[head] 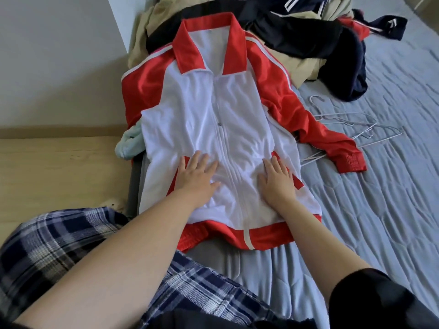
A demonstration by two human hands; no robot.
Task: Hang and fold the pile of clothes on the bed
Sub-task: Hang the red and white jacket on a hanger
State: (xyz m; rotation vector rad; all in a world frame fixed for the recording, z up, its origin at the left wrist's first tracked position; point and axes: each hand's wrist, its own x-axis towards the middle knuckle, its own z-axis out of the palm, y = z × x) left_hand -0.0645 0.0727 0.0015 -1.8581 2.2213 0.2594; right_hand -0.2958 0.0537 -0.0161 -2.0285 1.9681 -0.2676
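Observation:
A red and white zip-up track jacket [213, 119] lies front up on the bed, collar pointing away from me, its right-hand sleeve stretched out over the blue cover. My left hand [196, 178] rests flat on the white front, left of the zipper. My right hand [276, 179] presses flat on the other side of the zipper. Both have straight fingers and hold nothing. Behind the collar sits the pile of clothes [297, 36], dark navy, black and beige pieces tangled together.
Several thin wire hangers [349, 124] lie on the blue quilted bed cover [380, 186] right of the jacket. A pale blue garment [129, 143] hangs at the bed's left edge above the wooden floor [59, 167]. My plaid-clad legs [59, 238] fill the lower left.

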